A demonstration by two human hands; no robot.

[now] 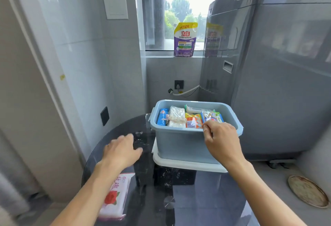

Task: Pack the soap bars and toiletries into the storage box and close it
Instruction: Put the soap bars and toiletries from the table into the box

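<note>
1. Grey-tiled washroom; a round dark glass table [206,199] stands beside a grey washing machine [277,82], with a detergent pouch [184,39] on the window sill.
2. Blue storage box [180,145] sits open on the table, resting on its white lid [179,164].
3. Packed soap bars and toiletries [189,118] fill the box.
4. Right hand [222,139] is at the box's near rim, fingers curled; whether it grips anything cannot be told.
5. Left hand [121,150] hovers over the table, fingers spread, empty.
6. One pink-and-white soap pack [116,197] lies on the table under the left forearm, outside the box.
</note>
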